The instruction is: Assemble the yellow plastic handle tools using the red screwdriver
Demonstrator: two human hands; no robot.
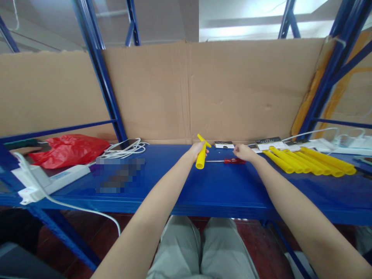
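Note:
My left hand [198,149] is wrapped round a yellow plastic tube [200,158] with a crosspiece at its top end. The tube's open round end faces me, tilted downward. My right hand [243,152] is closed, its fingertips pinched together just above the blue tabletop; whatever they may hold is too small to make out. Between the hands lies a screwdriver [235,161] with a red handle, its shaft pointing left toward the tube. Behind it, against the cardboard, is a small black-and-white card packet [224,144].
Several yellow tubes [302,162] lie in a row at the right, by more card packets [269,142]. To the left are a red plastic bag [69,150], a bundled white cable [128,148] and a white power strip [62,181]. Cardboard [186,89] walls the back, between blue posts.

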